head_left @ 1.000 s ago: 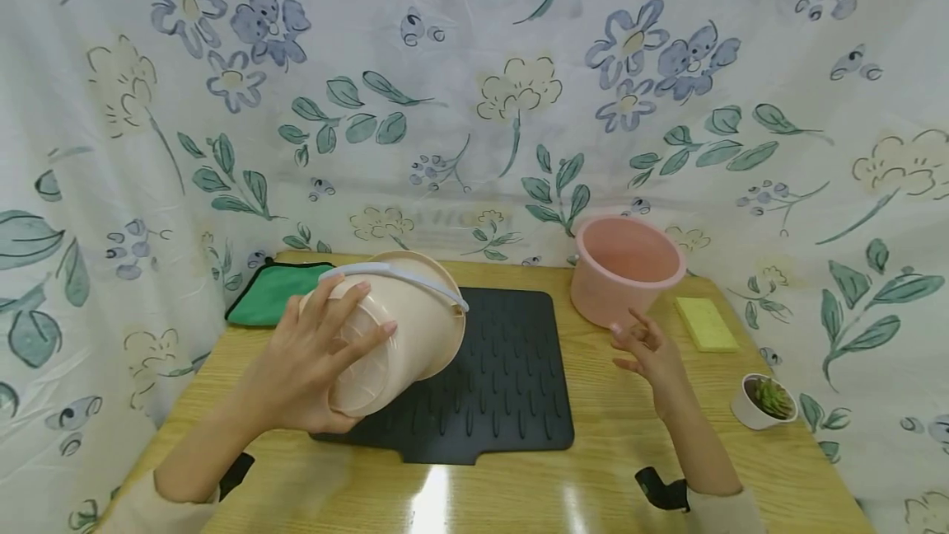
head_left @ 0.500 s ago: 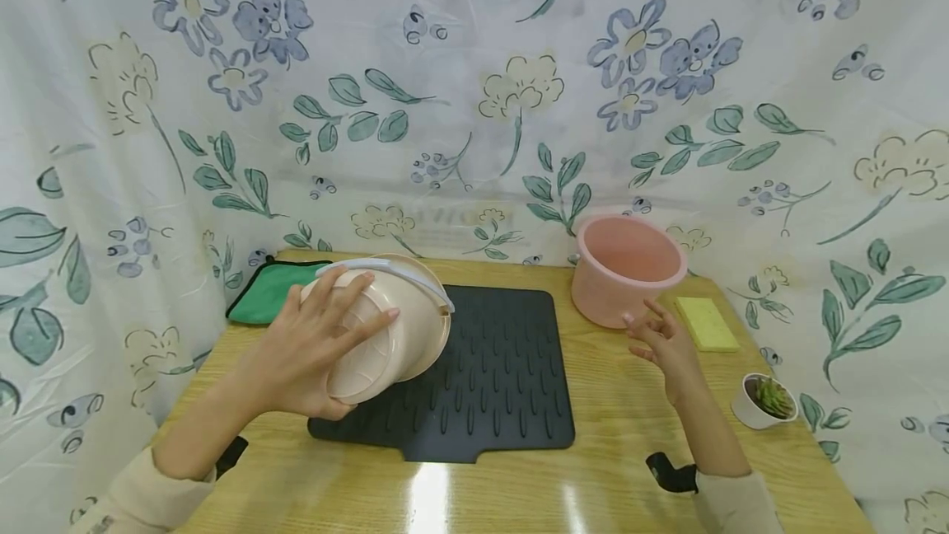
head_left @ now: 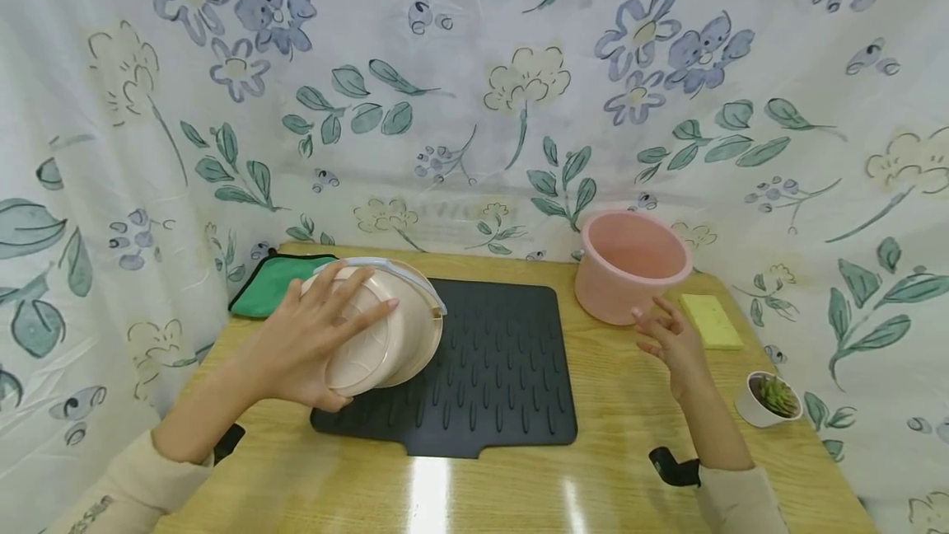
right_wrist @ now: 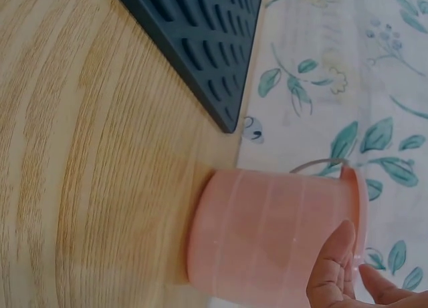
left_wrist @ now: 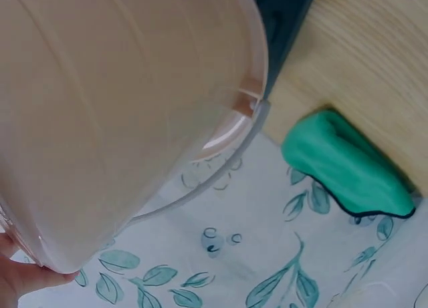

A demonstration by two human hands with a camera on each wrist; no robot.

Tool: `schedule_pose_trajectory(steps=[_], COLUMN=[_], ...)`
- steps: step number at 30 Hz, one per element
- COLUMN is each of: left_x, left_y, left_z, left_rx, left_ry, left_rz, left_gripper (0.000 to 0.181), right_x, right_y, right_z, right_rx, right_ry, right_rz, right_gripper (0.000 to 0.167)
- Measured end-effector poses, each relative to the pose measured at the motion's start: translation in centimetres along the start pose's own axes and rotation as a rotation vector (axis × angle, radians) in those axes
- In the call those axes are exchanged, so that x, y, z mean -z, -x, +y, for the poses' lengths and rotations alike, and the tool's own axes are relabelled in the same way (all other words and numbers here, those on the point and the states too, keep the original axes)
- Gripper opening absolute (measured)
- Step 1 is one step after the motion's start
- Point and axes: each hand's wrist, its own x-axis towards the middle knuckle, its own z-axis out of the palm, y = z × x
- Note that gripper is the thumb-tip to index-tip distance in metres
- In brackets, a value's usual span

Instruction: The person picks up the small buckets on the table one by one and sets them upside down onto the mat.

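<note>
A cream bucket point(head_left: 371, 344) is tipped on its side over the left part of the black ridged mat point(head_left: 511, 369), its base towards me and its mouth turned away. My left hand point(head_left: 300, 340) grips it round the base, fingers over the top and thumb beneath. A pale handle point(head_left: 385, 264) lies along the bucket's upper side. Inside the cream bucket is hidden. My right hand point(head_left: 675, 344) hovers with loosely bent fingers and nothing in them, just in front of the upright pink bucket point(head_left: 611, 291). In the right wrist view the fingers overlap the pink bucket point(right_wrist: 267, 234); contact is unclear.
A green cloth with black edging point(head_left: 278, 287) lies at the back left. To the right are a yellow sponge point(head_left: 710, 321) and a small succulent in a white pot point(head_left: 767, 402). A floral curtain point(head_left: 474, 147) hangs behind the wooden table point(head_left: 356, 493).
My left hand has tipped the cream bucket's mouth further away and drawn it slightly left. My right hand has shifted a little to the right, still holding nothing. The head view has tilted slightly.
</note>
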Motion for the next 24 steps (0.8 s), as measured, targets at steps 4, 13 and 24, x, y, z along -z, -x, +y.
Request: schedule_pose_trajectory(steps=[4, 13, 24], left_x=[-0.3, -0.8, -1.1], left_y=[-0.2, -0.8, -1.7], left_z=[-0.4, -1.0, -1.6], left_rx=[0.007, 0.052, 0.108], left_ry=[0.004, 0.043, 0.081], left_rz=[-0.019, -0.101, -0.206], left_gripper=[0.129, 0.127, 0.127], right_x=[0.2, 0.3, 0.4], right_y=[0.0, 0.2, -0.1], right_z=[-0.2, -0.5, -0.8], right_rx=[-0.002, -0.016, -0.016], right_ry=[-0.011, -0.063, -0.074], right_rz=[-0.003, 0.032, 0.042], right_gripper=[0.082, 0.079, 0.078])
